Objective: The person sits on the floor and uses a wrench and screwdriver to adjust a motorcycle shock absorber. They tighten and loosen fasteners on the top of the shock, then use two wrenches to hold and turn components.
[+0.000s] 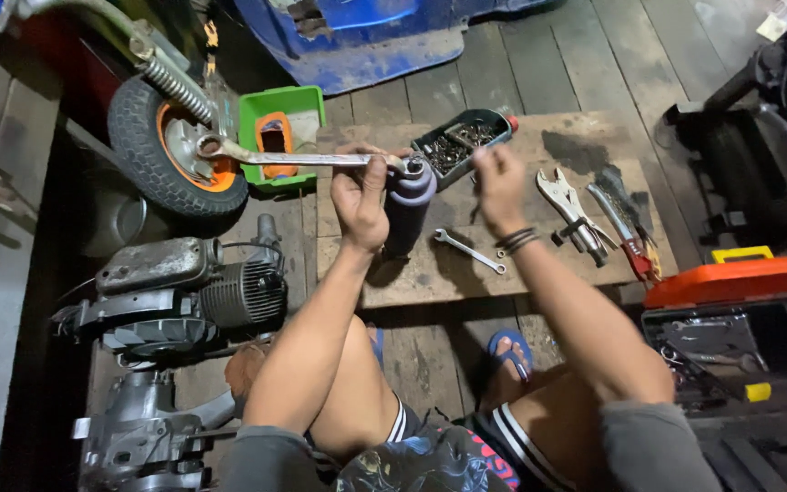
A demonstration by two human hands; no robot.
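Worn wooden plank floor (539, 82), low board (430, 264) under scattered tools.

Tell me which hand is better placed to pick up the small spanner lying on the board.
Right. The right hand is free and hovers just above the small spanner. The left hand is busy, its grip closed on the long wrench over the dark cylinder.

Right hand (499, 187) blurred; grip undeterminable. Tray (463, 141) contents too small to identify. Toolbox (740, 351) and engine (152, 433) cut off by frame edges.
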